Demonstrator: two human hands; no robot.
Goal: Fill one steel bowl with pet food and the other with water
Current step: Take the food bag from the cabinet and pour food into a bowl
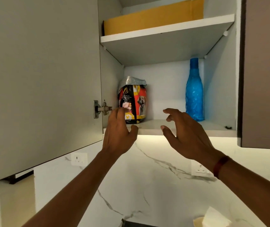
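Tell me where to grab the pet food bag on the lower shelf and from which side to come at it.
Grip the pet food bag around its middle, one hand on each side, coming straight in from the open cabinet front. It stands upright with its top rolled down, so the sides likely hold more firmly. The left hand is nearly there; the right hand is open, further right.

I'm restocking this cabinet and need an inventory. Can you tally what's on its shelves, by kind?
Dog food bag: 1
Blue plastic bottle: 1
Cardboard box: 1
Total: 3
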